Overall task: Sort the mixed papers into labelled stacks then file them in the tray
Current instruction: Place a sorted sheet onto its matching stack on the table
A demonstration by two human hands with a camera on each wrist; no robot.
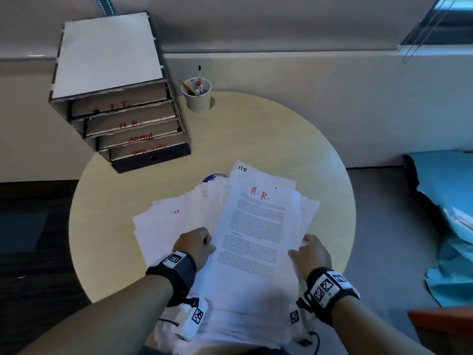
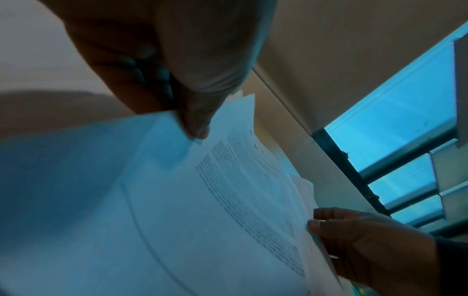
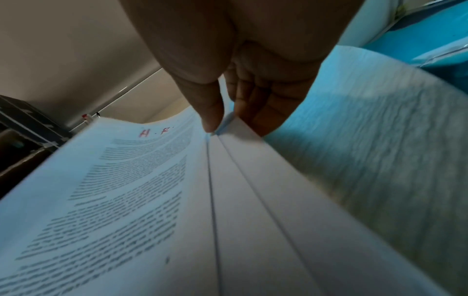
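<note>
**Technician A:** State the layout, left to right.

**Technician B:** The filing tray (image 1: pixel 122 108) stands at 10 o'clock on the round table (image 1: pixel 268 139). Its shelves read, in red, I.T., H.R., ADMIN, and a fourth label that is illegible. The pen cup (image 1: pixel 197 97) stands at 12 o'clock, just beside the tray.

**Technician A:** And the paper stack?

**Technician B:** The paper stack (image 1: pixel 256 239) lies at 6 o'clock, loosely fanned. The top sheet (image 1: pixel 253 226) is marked H.R. in red.

**Technician A:** Hand states?

**Technician B:** The left hand (image 1: pixel 195 245) grasps the stack's left edge, thumb (image 2: pixel 197 124) pressed on the paper. The right hand (image 1: pixel 311 254) pinches the right edge between thumb (image 3: pixel 210 112) and fingers (image 3: pixel 255 104).
</note>
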